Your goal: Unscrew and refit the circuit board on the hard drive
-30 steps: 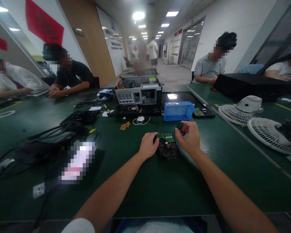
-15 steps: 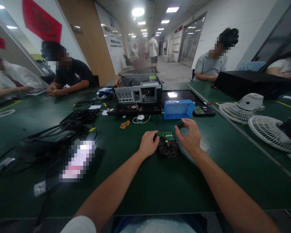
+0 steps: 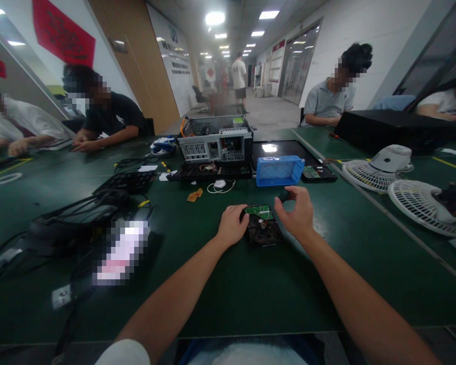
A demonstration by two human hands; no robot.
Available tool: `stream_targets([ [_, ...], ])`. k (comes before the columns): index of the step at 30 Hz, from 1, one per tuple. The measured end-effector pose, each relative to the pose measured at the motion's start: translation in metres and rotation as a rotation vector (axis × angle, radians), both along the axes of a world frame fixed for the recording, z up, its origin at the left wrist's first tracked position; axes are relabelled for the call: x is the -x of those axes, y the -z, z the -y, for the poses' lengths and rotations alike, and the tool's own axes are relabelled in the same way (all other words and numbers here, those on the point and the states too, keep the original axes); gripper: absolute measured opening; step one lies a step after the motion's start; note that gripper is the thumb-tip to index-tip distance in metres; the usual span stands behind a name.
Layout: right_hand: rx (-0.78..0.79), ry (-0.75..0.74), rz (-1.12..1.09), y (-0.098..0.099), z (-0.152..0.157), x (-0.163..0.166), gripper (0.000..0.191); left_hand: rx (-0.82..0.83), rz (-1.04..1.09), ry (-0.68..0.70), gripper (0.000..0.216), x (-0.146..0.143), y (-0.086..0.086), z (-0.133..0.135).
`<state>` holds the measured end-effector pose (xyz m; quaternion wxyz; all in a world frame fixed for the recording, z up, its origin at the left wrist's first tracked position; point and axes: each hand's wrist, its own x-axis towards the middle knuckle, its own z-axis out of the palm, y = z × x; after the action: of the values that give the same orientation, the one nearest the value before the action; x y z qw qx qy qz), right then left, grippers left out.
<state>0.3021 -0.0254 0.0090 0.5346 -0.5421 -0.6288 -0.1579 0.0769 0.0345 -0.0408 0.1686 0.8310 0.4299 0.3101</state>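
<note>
A hard drive (image 3: 265, 234) lies on the table with its green circuit board (image 3: 261, 212) facing up at the far end. My left hand (image 3: 232, 225) is closed on its left edge, thumb on the near side of the board. Just right of the drive, slightly above it, my right hand (image 3: 298, 210) pinches a small dark object (image 3: 283, 195) between thumb and fingertips. It looks like a short tool handle, but its lower end cannot be made out.
Beyond my hands stand a blue plastic bin (image 3: 280, 171) and an open computer case (image 3: 215, 142). Another circuit-board device (image 3: 319, 173) lies right of the bin. White fan grilles (image 3: 421, 205) are at right; cables and a lit, blurred-out screen (image 3: 121, 253) at left. Several people sit around.
The small dark object has tilted slightly in my right hand's fingers. My left hand and the hard drive stay in place.
</note>
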Motion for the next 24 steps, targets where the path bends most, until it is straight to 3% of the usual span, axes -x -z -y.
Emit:
stream_targets([
  [6,-0.003,-0.084,0.024,-0.0078,0.0029,-0.0004,0.038,0.005,-0.014,0.000,0.035,-0.0002,-0.0019,0.0011],
  [12,0.133,-0.223,-0.113,-0.0047,0.0025,-0.0056,0.041,0.017,-0.017,0.001,0.035,-0.0003,-0.0001,0.0000],
  [17,0.127,-0.153,-0.103,-0.0006,-0.0005,-0.0064,0.048,0.028,-0.023,-0.008,0.036,-0.0006,-0.0021,0.0008],
  [24,0.094,-0.134,-0.041,-0.0031,0.0010,-0.0029,0.043,0.015,-0.020,-0.024,0.035,-0.0023,-0.0003,0.0014],
])
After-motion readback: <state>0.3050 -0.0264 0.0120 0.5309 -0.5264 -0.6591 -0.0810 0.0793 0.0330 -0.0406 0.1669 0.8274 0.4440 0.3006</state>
